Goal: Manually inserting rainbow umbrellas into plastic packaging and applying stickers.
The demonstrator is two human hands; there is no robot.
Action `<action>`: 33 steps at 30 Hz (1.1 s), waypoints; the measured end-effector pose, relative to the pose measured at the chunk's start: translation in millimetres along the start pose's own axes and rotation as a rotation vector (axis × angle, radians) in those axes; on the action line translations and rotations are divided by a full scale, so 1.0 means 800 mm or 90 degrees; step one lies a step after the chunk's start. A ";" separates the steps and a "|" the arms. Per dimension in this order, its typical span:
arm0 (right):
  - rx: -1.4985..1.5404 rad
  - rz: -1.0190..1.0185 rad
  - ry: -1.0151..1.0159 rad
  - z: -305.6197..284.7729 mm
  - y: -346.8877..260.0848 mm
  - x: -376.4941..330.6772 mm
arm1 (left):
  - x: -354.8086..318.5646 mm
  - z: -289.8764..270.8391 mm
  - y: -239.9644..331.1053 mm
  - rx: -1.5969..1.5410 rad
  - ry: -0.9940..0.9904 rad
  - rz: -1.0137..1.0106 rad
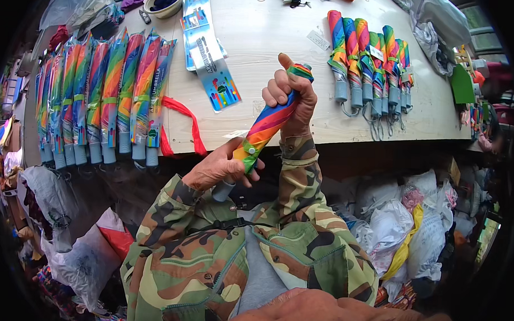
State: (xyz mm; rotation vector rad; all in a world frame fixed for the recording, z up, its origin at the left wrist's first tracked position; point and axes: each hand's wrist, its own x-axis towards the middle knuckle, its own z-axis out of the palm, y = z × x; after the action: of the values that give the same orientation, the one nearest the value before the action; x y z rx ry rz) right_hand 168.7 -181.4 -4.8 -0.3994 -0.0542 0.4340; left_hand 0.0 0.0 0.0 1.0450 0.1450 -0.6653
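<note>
Overall, in the head view, the held umbrella point(267, 124) is just off centre toward 12 o'clock, slanting from a tip near 12 to a grey handle point(222, 191) near 8. Its upper part is over the table point(261, 33); its lower part hangs past the near edge.

The right hand point(293, 94) is curled closed around the upper end, one digit raised clear of it. The left hand point(220, 165) is wrapped more loosely round the lower canopy, its thumb close to a pale snap button point(251, 150); some of its fingers are hidden behind the cloth, so how firmly they press cannot be told.

If the left hand slackens, the rolled cloth could loosen or bunch, since the lower part has no table beneath it. A twist by one hand against the other could skew the folds or strain the snap. Were both to slip, the umbrella could drop toward the lap.

At 10 o'clock, a red ribbon point(197, 124) droops over the edge beside the sleeved umbrellas point(109, 99); a sleeve brushing it could drag it off. The printed sleeves point(217, 94) at 11 lie loose and might slide if knocked. At 2 o'clock, the unsleeved umbrellas point(379, 68) lie closely bunched, with wrist loops point(376, 129) dangling that could snag together.
</note>
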 end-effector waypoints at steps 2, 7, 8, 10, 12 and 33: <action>0.098 0.021 -0.110 0.008 0.011 -0.004 | -0.002 0.008 0.003 -0.086 -0.081 -0.169; -0.348 -0.002 0.151 0.045 0.025 -0.008 | 0.023 0.025 -0.052 0.562 0.286 0.183; -0.391 0.007 0.172 0.042 0.035 -0.014 | 0.024 0.023 -0.049 0.688 0.325 0.179; -0.427 0.039 0.217 0.043 0.043 -0.030 | 0.028 0.023 -0.044 0.749 0.409 0.173; -0.423 0.052 0.236 0.032 0.034 -0.044 | 0.025 0.024 -0.036 0.724 0.287 0.145; -0.206 0.215 0.154 -0.003 0.047 -0.164 | 0.097 -0.083 0.006 1.143 0.489 0.439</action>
State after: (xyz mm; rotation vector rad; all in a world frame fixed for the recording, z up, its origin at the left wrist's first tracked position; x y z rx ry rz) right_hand 34.6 -206.1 -17.6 -0.7835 0.1838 0.7107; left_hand 77.7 23.0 -63.0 2.8507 -0.2305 0.5235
